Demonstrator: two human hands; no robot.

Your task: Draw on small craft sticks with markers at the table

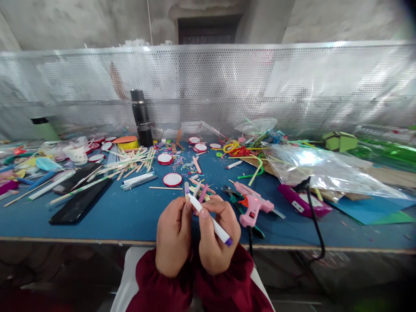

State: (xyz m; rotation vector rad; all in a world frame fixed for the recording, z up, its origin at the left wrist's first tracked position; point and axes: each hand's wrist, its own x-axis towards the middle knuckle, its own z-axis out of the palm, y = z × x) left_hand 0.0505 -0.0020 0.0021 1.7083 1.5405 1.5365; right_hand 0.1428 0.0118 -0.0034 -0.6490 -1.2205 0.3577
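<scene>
At the near edge of the table (130, 223), at its middle, both hands meet over one small piece of work. The left hand (173, 236) pinches a stick (187, 193) upright between thumb and fingers, and the stick's upper end shows purple above bare wood. The right hand (219, 234) grasps a white marker (212, 221) between thumb and fingers; its purple end points to about four o'clock, its other end to ten, right at the stick. Whether that end touches the wood or is just beside it cannot be told.

The step in hand looks like colouring the stick purple, and it seems only partly done, since the lower wood appears bare. The next move probably calls for a steady left pinch, short strokes down the wood, and a turn of the stick to reach its hidden sides.

Taking the hands as the clock's centre, a purple stick (203, 193) lies close by at twelve. A glue gun (255, 203) lies at two, with pliers (234, 201) beside it. A red-rimmed disc (172, 179) sits at eleven, and spare markers (139, 179) lie at ten.
</scene>
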